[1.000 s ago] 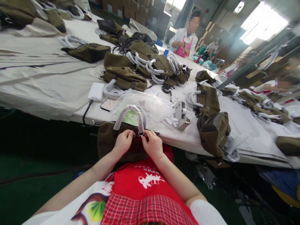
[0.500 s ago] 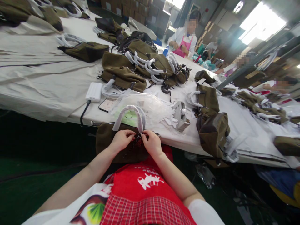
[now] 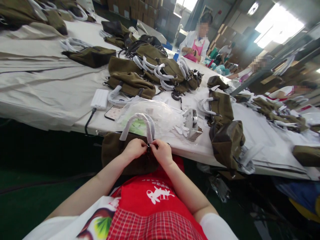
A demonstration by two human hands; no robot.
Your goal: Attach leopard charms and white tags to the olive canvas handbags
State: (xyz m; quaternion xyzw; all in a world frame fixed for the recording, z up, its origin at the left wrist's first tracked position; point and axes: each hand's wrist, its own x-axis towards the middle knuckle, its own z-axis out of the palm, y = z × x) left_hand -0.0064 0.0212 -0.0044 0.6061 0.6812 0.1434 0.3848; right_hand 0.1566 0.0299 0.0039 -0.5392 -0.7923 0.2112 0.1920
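Observation:
An olive-brown handbag (image 3: 112, 150) with wrapped pale handles (image 3: 136, 119) rests against the table's near edge, in front of the red apron. My left hand (image 3: 136, 147) pinches at a small dark metal piece near the base of the handle. Close against it, my right hand (image 3: 161, 150) pinches at a small metal ring at the same spot. The fingertips of both hands nearly meet there. A reddish-dark tassel or chain hangs below them, mostly hidden by the hands.
Behind the bag lie clear plastic bags (image 3: 160, 113), a phone (image 3: 113, 112), a white power bank (image 3: 99, 99) and a white-grey device (image 3: 193, 123). More olive bags (image 3: 130, 83) cover the white table (image 3: 82, 80). A person in a pink apron (image 3: 196, 50) works across it.
My left hand has moved slightly right, its fingertips now closer to my right hand's at the ring. My right hand has barely moved.

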